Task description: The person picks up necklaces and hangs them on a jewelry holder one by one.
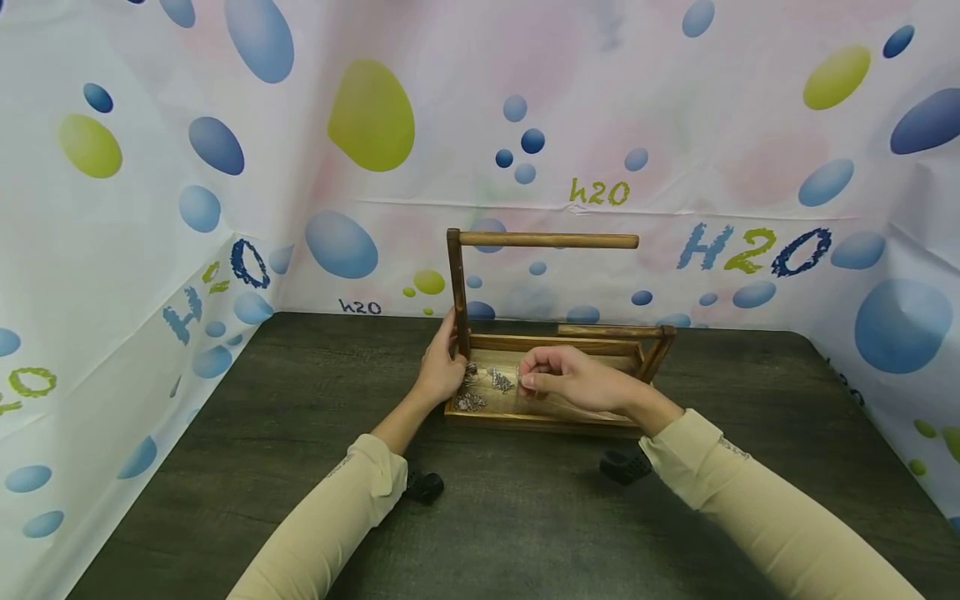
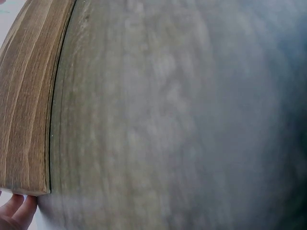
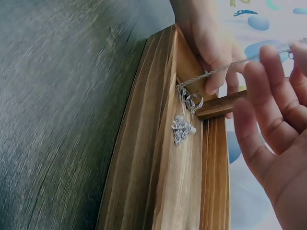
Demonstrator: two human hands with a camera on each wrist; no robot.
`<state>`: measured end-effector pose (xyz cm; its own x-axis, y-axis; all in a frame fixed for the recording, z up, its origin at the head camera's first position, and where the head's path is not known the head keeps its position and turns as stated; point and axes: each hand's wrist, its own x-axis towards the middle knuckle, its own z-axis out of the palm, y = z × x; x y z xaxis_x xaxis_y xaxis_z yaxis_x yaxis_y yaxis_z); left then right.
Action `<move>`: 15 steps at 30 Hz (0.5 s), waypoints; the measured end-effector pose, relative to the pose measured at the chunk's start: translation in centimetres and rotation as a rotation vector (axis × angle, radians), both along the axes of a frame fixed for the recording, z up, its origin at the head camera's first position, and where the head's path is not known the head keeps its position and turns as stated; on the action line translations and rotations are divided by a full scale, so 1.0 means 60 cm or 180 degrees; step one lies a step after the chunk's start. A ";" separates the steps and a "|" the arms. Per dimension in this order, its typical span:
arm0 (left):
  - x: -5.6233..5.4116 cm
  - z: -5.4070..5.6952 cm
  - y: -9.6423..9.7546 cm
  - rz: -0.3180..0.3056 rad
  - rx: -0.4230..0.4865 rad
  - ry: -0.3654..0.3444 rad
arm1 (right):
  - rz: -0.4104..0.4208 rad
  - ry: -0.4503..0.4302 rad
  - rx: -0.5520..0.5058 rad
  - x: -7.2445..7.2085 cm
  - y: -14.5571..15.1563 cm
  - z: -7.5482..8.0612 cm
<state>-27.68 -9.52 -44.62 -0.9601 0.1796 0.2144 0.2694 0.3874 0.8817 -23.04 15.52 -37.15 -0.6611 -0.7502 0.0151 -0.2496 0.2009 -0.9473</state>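
The right hand [image 1: 577,382] is pinching a thin chain [image 3: 194,79], which is running down into the box [image 1: 547,422] beside other jewellery [image 3: 182,129]. The left hand [image 1: 441,367] is gripping the box's near-left end. The chain is probably handling light, limp and slippery — likely tangling, so its end is seeming the best hold.

Wooden tray [image 1: 540,421] on table [image 1: 517,525], apparently wood-grained
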 end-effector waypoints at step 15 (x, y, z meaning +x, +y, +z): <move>0.000 -0.002 0.000 0.0023 -0.0013 -0.0019 | -0.0189 -0.0090 -0.0317 0.003 -0.010 0.032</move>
